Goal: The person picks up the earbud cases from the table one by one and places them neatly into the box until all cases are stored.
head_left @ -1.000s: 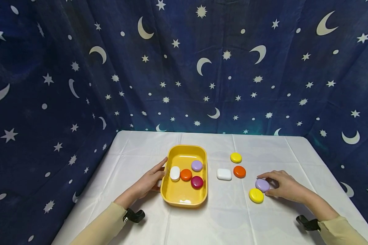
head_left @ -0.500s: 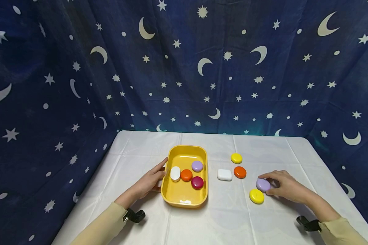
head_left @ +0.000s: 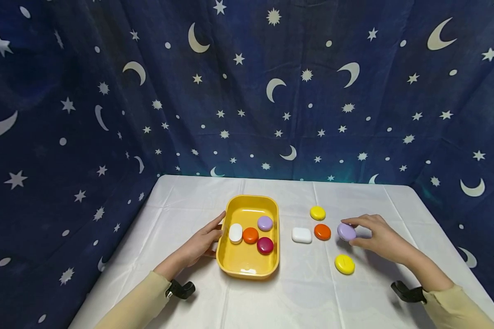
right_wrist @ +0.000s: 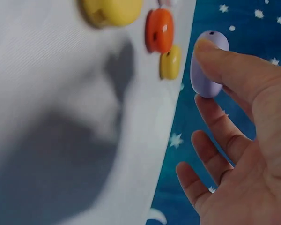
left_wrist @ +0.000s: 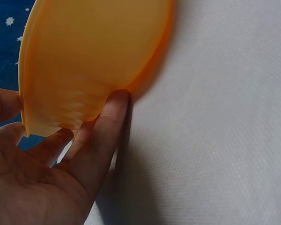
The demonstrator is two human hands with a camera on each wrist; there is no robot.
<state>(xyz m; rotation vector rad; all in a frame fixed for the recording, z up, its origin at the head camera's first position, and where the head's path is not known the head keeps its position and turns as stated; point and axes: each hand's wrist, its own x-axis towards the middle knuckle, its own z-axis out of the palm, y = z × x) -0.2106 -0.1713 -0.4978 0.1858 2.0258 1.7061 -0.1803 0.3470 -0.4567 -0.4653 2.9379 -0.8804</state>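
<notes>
My right hand (head_left: 378,235) pinches a round lavender bead (head_left: 346,231) between thumb and fingers, held above the table. A small hole shows in the bead's (right_wrist: 210,70) edge in the right wrist view; the other fingers spread loosely. Below lies a yellow bead (head_left: 344,264); left of it sit an orange bead (head_left: 322,231), another yellow bead (head_left: 317,213) and a white rectangular piece (head_left: 302,235). At the left side of a yellow tray (head_left: 247,269), my left hand (head_left: 199,244) touches the outer wall with extended fingertips. Part of that hand is hidden beside the tray.
Inside the tray are a white piece (head_left: 235,233), an orange bead (head_left: 250,236), a lavender bead (head_left: 265,223) and a dark red bead (head_left: 265,246). A white cloth (head_left: 296,297) covers the table. Behind hangs a dark blue star-patterned curtain (head_left: 247,91).
My right hand has lifted the lavender bead off the table, away from the nearby yellow bead, and moved it slightly away from me and left. The left hand and tray stay put.
</notes>
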